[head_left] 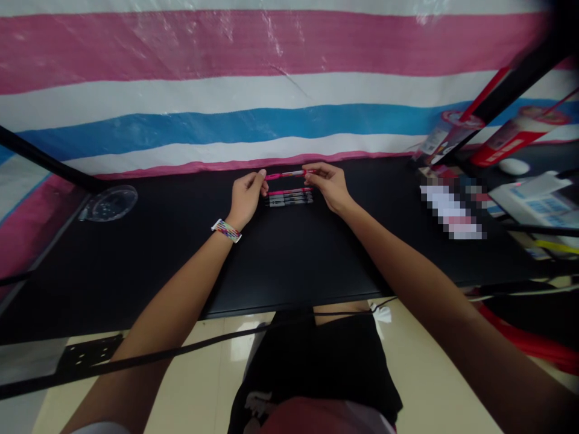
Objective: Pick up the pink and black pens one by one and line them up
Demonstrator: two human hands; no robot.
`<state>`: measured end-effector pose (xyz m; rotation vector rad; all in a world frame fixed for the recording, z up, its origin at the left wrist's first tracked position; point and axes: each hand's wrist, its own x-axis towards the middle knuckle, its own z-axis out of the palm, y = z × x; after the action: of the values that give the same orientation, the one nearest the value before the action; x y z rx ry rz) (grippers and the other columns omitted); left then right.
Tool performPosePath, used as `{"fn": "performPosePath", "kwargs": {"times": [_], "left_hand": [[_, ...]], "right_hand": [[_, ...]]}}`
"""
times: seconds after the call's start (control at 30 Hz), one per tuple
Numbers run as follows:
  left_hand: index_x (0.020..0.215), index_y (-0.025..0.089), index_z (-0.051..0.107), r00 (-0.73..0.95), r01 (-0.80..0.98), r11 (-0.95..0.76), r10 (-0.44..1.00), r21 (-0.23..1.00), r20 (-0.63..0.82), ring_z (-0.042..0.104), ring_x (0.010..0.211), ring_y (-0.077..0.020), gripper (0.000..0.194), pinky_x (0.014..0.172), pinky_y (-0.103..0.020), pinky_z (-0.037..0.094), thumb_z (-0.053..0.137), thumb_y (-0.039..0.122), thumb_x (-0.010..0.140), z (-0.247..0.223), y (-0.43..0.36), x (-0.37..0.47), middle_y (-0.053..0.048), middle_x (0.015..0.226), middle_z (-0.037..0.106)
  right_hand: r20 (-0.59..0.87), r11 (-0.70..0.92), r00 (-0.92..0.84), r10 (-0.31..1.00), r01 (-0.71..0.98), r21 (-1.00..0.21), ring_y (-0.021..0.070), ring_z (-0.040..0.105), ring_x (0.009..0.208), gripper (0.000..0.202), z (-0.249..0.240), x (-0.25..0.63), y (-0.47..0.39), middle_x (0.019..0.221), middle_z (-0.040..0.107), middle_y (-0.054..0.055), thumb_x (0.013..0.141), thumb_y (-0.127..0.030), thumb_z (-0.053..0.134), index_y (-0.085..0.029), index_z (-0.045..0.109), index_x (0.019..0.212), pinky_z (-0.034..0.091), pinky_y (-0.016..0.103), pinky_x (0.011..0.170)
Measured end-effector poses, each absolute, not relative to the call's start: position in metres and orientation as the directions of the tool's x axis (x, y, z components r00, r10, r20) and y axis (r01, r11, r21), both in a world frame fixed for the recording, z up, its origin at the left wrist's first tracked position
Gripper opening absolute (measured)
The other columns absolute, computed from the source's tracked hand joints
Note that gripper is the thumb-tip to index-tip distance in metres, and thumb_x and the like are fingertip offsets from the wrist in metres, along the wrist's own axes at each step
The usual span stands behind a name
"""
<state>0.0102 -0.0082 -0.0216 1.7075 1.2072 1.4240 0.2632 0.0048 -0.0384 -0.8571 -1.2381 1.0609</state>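
A pink pen (289, 173) spans the gap between my two hands near the back of the black table. My left hand (248, 194) pinches its left end between thumb and fingers. At the other end, the fingertips of my right hand (329, 184) are closed on it. Just in front of that pen, several pens (289, 198) lie side by side in a stack of parallel rows. The rearmost of these looks pink, the others grey and dark. A colourful woven band circles my left wrist.
Left on the table (181, 259) lies a clear round plastic lid or dish (111, 203). To the right are a clear cup (447, 135) with a red straw, a red-and-white cup (515, 138), a white mouse (514, 166) and blurred-out papers (452, 211). Striped sheeting (226, 126) hangs behind.
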Motion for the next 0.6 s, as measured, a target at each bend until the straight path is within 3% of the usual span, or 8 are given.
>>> {"fn": "performPosePath", "kwargs": {"times": [0.13, 0.37, 0.5, 0.6], "left_hand": [[0.055, 0.022, 0.064, -0.010, 0.319, -0.360, 0.924, 0.877, 0.383, 0.048, 0.046, -0.0112, 0.069, 0.055, -0.031, 0.038, 0.060, 0.061, 0.112, -0.0199, -0.0101, 0.0102, 0.001, 0.046, 0.051], [0.045, 0.023, 0.051, -0.033, 0.277, -0.320, 0.939, 0.906, 0.342, 0.061, 0.053, -0.0145, 0.078, 0.059, -0.029, 0.044, 0.061, 0.068, 0.109, -0.0235, -0.0061, 0.0102, 0.000, 0.040, 0.045], [0.056, 0.022, 0.061, -0.049, 0.245, -0.343, 0.930, 0.907, 0.365, 0.054, 0.053, -0.0124, 0.064, 0.061, -0.029, 0.045, 0.066, 0.057, 0.109, -0.0246, -0.0039, 0.0080, -0.001, 0.053, 0.058], [0.069, 0.022, 0.068, -0.036, 0.179, -0.376, 0.921, 0.909, 0.388, 0.060, 0.064, -0.0134, 0.042, 0.071, -0.030, 0.050, 0.073, 0.042, 0.105, -0.0240, -0.0038, 0.0076, -0.001, 0.067, 0.065]], "right_hand": [[0.289, 0.288, 0.016, 0.957, -0.126, -0.949, 0.0251, 0.075, 0.091, 0.022, -0.0374, 0.2626, 0.0050, 0.096, 0.081, 0.004, 0.078, -0.030, 0.089, -0.027, 0.087, 0.100, 0.066, 0.051, 0.098], [0.288, 0.286, 0.010, 0.958, -0.141, -0.948, 0.0242, 0.073, 0.090, 0.023, -0.0361, 0.2607, 0.0065, 0.095, 0.081, 0.003, 0.075, -0.031, 0.089, -0.027, 0.086, 0.098, 0.064, 0.050, 0.098], [0.261, 0.263, 0.036, 0.965, -0.192, -0.946, 0.0193, 0.068, 0.077, 0.022, -0.0363, 0.2616, 0.0075, 0.087, 0.079, 0.001, 0.072, -0.029, 0.089, -0.028, 0.087, 0.095, 0.062, 0.043, 0.085], [0.231, 0.240, 0.068, 0.971, -0.235, -0.942, 0.0160, 0.063, 0.070, 0.021, -0.0356, 0.2630, 0.0073, 0.079, 0.075, -0.001, 0.072, -0.028, 0.089, -0.027, 0.087, 0.092, 0.058, 0.038, 0.075]]}}
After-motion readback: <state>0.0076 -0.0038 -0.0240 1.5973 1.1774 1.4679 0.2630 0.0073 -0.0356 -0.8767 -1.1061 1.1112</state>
